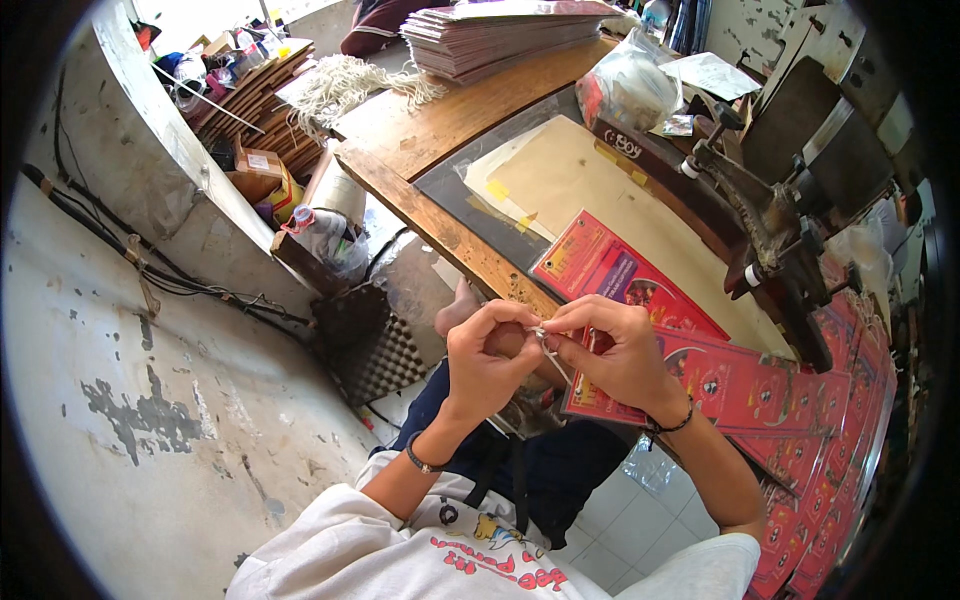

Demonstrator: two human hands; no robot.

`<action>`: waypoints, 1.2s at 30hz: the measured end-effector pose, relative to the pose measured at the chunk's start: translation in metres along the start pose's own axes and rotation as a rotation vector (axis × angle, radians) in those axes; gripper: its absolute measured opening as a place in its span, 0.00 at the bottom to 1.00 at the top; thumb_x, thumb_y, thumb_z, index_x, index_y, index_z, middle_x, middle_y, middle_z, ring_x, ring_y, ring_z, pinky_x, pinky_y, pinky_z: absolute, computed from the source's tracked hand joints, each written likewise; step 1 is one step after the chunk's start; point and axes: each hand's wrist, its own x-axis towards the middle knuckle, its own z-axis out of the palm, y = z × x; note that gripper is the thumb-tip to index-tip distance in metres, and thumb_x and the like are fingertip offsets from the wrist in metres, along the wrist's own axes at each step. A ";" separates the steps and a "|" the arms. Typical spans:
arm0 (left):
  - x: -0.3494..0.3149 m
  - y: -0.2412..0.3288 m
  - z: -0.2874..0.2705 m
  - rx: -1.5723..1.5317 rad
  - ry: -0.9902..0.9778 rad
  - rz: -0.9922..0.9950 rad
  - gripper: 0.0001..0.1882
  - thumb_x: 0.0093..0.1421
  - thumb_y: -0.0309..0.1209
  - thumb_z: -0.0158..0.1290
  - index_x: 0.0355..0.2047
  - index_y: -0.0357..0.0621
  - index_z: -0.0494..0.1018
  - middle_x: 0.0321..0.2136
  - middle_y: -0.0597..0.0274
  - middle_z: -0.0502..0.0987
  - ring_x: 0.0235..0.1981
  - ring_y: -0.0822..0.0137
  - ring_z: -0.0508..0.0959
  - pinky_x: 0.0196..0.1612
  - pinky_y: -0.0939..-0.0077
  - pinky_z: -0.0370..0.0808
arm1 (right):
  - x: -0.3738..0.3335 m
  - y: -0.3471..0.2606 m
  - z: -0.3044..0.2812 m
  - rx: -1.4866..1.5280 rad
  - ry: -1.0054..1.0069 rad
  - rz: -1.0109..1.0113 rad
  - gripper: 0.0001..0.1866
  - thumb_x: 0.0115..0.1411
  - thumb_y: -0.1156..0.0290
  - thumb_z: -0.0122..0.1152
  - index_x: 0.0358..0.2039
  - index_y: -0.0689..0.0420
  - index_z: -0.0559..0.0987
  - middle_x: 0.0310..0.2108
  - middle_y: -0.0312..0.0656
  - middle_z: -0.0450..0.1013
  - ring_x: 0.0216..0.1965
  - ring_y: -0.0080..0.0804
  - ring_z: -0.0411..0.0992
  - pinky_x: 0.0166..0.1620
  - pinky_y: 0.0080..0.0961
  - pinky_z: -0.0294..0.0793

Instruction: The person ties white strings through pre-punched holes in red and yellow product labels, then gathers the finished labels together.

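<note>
Item: white cord (555, 366), thin. Located at the centre of the clock face, pinched between the two hands, one length trailing toward five o'clock.

Left hand (484, 352): thumb and forefinger closed on the cord from the nine o'clock side.
Right hand (615, 350): thumb and forefinger closed on it from three o'clock, fingertips of both hands nearly meeting. Whether a loop or knot lies there is too small to tell.

Handling, as judged: such thin cord is best pinched close to where it crosses, one hand steadying while the other draws evenly; the trailing length is best left slack and free of the sheet below.

Surroundings, by clock from the hands:
- One o'clock: upper red sheet (628, 272), printed, on the wooden surface (400, 130).
- Between three and four: lower red sheet (715, 375), partly hidden by the right hand; its near corner is the closest likely snag.
- Four: more red sheets (810, 505), overlapping.
- Two: dark metal fixture (772, 225), well apart from the fingers.
- Twelve: stack of sheets (490, 48).
- Eleven: bundle of white cords (345, 90), near the stack.
- Ten: plastic bottle (318, 225), off the surface.
</note>
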 end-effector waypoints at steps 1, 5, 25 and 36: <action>-0.001 0.002 0.002 -0.024 0.034 -0.018 0.10 0.53 0.10 0.50 0.35 0.33 0.71 0.36 0.61 0.74 0.38 0.76 0.76 0.43 0.83 0.75 | 0.001 -0.002 -0.001 -0.003 0.001 -0.003 0.09 0.54 0.75 0.70 0.37 0.56 0.84 0.36 0.40 0.80 0.28 0.22 0.76 0.28 0.18 0.74; -0.004 0.005 0.007 -0.087 0.056 -0.083 0.11 0.54 0.11 0.48 0.37 0.34 0.70 0.36 0.63 0.73 0.37 0.78 0.74 0.42 0.85 0.72 | 0.003 -0.007 -0.002 -0.025 -0.038 -0.064 0.09 0.55 0.76 0.69 0.38 0.55 0.85 0.34 0.40 0.80 0.30 0.26 0.78 0.30 0.21 0.77; 0.009 0.018 -0.015 -0.095 -0.227 -0.068 0.15 0.55 0.09 0.52 0.42 0.30 0.79 0.40 0.54 0.77 0.40 0.70 0.79 0.43 0.81 0.78 | 0.001 -0.010 -0.007 0.060 -0.034 0.149 0.11 0.58 0.69 0.69 0.41 0.57 0.82 0.27 0.35 0.80 0.22 0.13 0.70 0.27 0.14 0.69; 0.006 0.005 0.002 -0.258 -0.121 -0.119 0.13 0.51 0.07 0.47 0.35 0.34 0.69 0.36 0.59 0.72 0.42 0.73 0.75 0.47 0.80 0.72 | 0.004 -0.002 -0.003 -0.004 -0.046 0.091 0.09 0.57 0.71 0.69 0.37 0.58 0.82 0.30 0.39 0.79 0.24 0.19 0.74 0.27 0.17 0.70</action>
